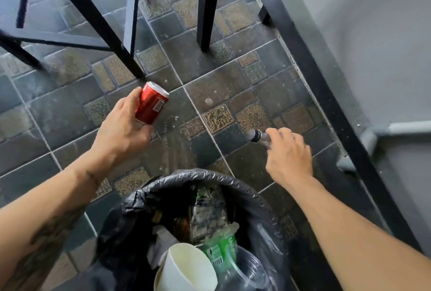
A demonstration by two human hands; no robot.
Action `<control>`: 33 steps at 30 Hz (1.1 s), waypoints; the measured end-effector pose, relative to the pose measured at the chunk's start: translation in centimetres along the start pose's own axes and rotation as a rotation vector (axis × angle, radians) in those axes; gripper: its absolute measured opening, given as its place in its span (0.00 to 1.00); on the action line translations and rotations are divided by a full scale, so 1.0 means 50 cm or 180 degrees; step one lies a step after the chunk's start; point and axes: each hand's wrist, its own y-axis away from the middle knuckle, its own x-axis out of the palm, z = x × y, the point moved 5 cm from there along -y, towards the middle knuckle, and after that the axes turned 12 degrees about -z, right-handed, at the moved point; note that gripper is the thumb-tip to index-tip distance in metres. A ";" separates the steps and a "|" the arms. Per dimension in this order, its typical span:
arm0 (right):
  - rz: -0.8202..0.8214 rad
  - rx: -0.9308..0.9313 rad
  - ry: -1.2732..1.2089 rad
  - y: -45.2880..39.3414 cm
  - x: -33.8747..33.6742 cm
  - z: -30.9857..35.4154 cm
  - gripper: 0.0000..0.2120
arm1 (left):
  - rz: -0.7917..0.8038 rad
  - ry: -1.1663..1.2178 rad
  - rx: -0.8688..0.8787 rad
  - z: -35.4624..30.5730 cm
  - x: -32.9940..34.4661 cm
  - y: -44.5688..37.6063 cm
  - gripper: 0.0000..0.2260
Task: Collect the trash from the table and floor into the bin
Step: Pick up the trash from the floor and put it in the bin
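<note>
My left hand (121,127) grips a red soda can (151,104) above the tiled floor, beyond the bin. My right hand (288,153) is closed around a clear plastic bottle (260,136); only its neck and capless mouth stick out to the left of my fingers, and the body is hidden under my hand. The bin (263,227), lined with a black bag, stands at the bottom centre below both hands. It holds a white paper cup (186,267), a green-labelled plastic bottle (220,251) and other crumpled trash.
Black metal table and stool legs (205,10) stand on the patterned tile floor (58,108) ahead. A small round cap or coin (208,101) lies on the tiles. A black frame bar (326,94) runs along the grey wall (373,33) on the right.
</note>
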 end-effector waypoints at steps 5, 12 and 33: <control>-0.0386 0.0487 -0.1251 0.036 -0.184 0.038 0.21 | -0.0481 0.0961 -0.0293 -0.109 -0.174 0.061 0.31; -0.0664 0.0572 -0.2368 0.121 -0.377 0.101 0.14 | -0.0411 0.2031 -0.0988 -0.176 -0.266 0.284 0.28; 0.0760 -0.0113 -0.1176 0.371 -0.285 0.093 0.33 | -0.0313 -0.0161 -0.0533 -0.095 -0.207 0.571 0.32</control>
